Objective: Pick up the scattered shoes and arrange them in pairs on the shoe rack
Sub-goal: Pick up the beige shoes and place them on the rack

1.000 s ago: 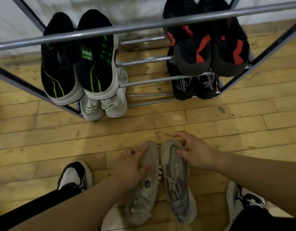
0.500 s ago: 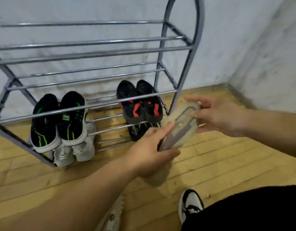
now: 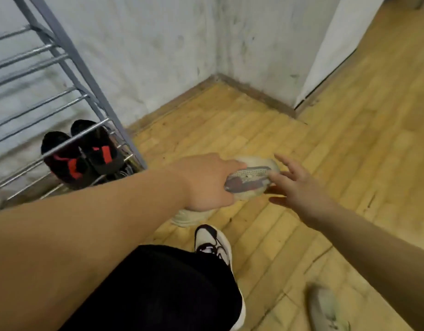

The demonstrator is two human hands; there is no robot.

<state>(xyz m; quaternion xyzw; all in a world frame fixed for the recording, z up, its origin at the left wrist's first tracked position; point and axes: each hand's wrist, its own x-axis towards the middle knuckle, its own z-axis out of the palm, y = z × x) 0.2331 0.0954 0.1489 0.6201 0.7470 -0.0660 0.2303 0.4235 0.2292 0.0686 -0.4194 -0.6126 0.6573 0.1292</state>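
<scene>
My left hand (image 3: 206, 185) grips a beige shoe with grey and red side panels (image 3: 251, 175), held in the air to the right of the shoe rack (image 3: 70, 58). A second beige shoe (image 3: 190, 217) hangs just under that hand, mostly hidden by it. My right hand (image 3: 301, 189) is at the upper shoe's toe with its fingers spread, and the fingertips touch or nearly touch it. A pair of black shoes with red marks (image 3: 86, 156) sits on a low tier of the grey metal rack.
My right foot in a white and black sneaker (image 3: 213, 244) stands on the wooden floor below the hands. A pale, blurred shoe (image 3: 325, 309) lies on the floor at the bottom right. White walls meet in a corner (image 3: 218, 75) behind the held shoes.
The beige pair has come up off the floor. The view has swung right, so the rack now sits at the far left. My right hand has loosened from the shoe, its fingers spread.
</scene>
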